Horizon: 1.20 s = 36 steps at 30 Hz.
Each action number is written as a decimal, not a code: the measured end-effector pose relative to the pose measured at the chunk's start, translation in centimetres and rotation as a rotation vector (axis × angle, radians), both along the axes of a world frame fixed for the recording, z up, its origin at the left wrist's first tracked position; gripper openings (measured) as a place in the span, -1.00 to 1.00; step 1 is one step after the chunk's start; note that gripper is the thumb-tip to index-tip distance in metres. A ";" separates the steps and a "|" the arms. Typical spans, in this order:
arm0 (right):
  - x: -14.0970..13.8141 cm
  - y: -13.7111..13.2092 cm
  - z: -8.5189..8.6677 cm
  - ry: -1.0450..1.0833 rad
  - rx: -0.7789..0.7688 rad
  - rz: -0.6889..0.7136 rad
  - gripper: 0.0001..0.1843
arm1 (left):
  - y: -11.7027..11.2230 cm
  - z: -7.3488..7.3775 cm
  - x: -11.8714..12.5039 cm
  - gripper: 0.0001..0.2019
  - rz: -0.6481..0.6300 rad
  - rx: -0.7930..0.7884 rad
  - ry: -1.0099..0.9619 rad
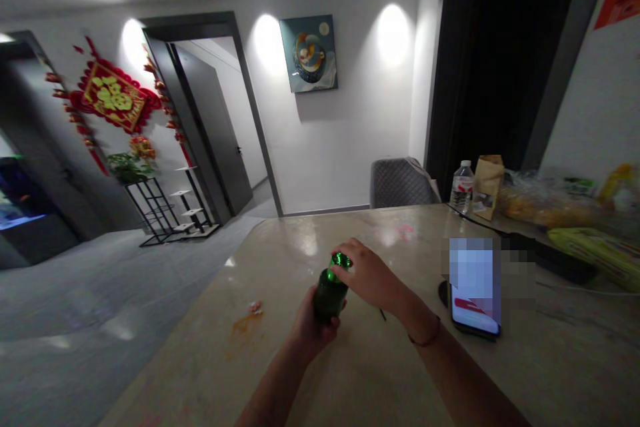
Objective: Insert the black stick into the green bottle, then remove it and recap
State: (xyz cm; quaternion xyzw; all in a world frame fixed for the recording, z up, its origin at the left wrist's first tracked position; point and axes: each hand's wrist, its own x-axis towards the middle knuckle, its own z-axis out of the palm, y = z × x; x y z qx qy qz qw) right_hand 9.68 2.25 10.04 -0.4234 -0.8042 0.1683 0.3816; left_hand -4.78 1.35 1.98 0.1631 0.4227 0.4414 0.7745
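Observation:
Above the near middle of the table [350, 387], a dark green bottle-like container [329, 298] is held between both hands, tilted slightly. My left hand [309, 330] wraps round its lower body from the left and below. At its top, the fingers and thumb of my right hand [367, 270] grip a shiny bright green cap-like part [340, 260]. Whether that part is separate from the body cannot be made out. A thin dark band circles my right wrist.
A lit phone [473, 310] lies right of my hands. Behind it stand a water bottle [462, 185], a paper bag [487, 188] and plastic-wrapped goods [545, 203], with a yellow-green packet [595, 255] nearer. A crumpled scrap [255, 307] and an orange stain are at left. A grey chair [403, 183] stands beyond.

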 end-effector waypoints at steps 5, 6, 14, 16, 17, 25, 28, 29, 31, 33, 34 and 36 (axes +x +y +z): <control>0.5 -0.2 -0.4 0.031 0.036 0.174 -0.53 | 0.1 -0.1 -0.1 -0.65 -0.014 0.000 -0.010; 0.5 -0.2 -0.5 0.040 0.044 0.155 -0.50 | 0.1 -0.1 -0.1 -0.65 -0.012 -0.002 -0.010; -0.9 0.3 -1.3 0.158 0.048 -0.289 -0.40 | -0.1 0.3 0.1 -0.63 -0.009 -0.025 0.008; -1.0 0.4 -1.5 0.185 0.055 -0.293 -0.38 | -0.2 0.5 0.2 -0.64 -0.014 -0.015 0.009; -1.1 0.5 -1.6 0.189 0.047 -0.282 -0.39 | -0.2 0.6 0.3 -0.64 -0.015 -0.011 0.014; -0.8 1.0 -2.0 0.255 -0.070 -0.058 -0.54 | -0.1 0.0 0.0 -0.65 -0.005 0.003 -0.017; -0.4 0.6 -1.8 0.262 -0.097 0.114 -0.46 | 0.0 -0.4 -0.2 -0.66 -0.006 0.030 -0.041; -0.3 0.4 -1.7 0.254 -0.097 0.145 -0.43 | 0.0 -0.5 -0.2 -0.66 -0.001 0.042 -0.037; -0.3 -0.1 -1.5 0.224 -0.081 0.123 -0.41 | 0.0 -0.5 -0.1 -0.66 0.006 0.050 -0.016; -0.7 -0.4 -1.4 0.182 -0.048 0.005 -0.43 | 0.0 -0.4 -0.1 -0.64 0.011 0.041 0.010; -0.9 -0.4 -1.3 0.158 -0.030 -0.068 -0.44 | 0.0 -0.3 0.0 -0.64 0.012 0.035 0.020; -1.3 -0.4 -1.3 0.102 0.009 -0.192 -0.44 | -0.1 -0.1 0.1 -0.63 0.010 0.028 0.023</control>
